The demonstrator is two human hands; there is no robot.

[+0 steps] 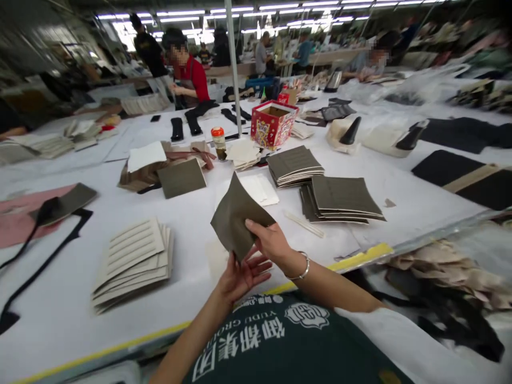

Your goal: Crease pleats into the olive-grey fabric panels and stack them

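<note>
An olive-grey panel (236, 216), apparently leather or coated fabric, is bent and tilted above the table. My right hand (274, 242) grips its right side, thumb on top and fingers behind. My left hand (244, 274) is below the lower corner, palm up with fingers apart; a fingertip seems to touch the panel's edge. To the left lies a fanned stack of pale panels (134, 256) with raised stripes. Beyond my right hand sit one stack of olive-grey panels (296, 162) and another olive-grey stack (344, 197). White sheets (258, 189) lie just behind the held panel.
A red patterned box (274, 125) and an orange-lidded jar (218, 142) stand farther back, near a metal pole (234, 69). Black straps (48, 261) and pink material (24, 218) lie left. Yellow tape (364, 257) marks the table's near edge. A person in red (196, 77) works across the table.
</note>
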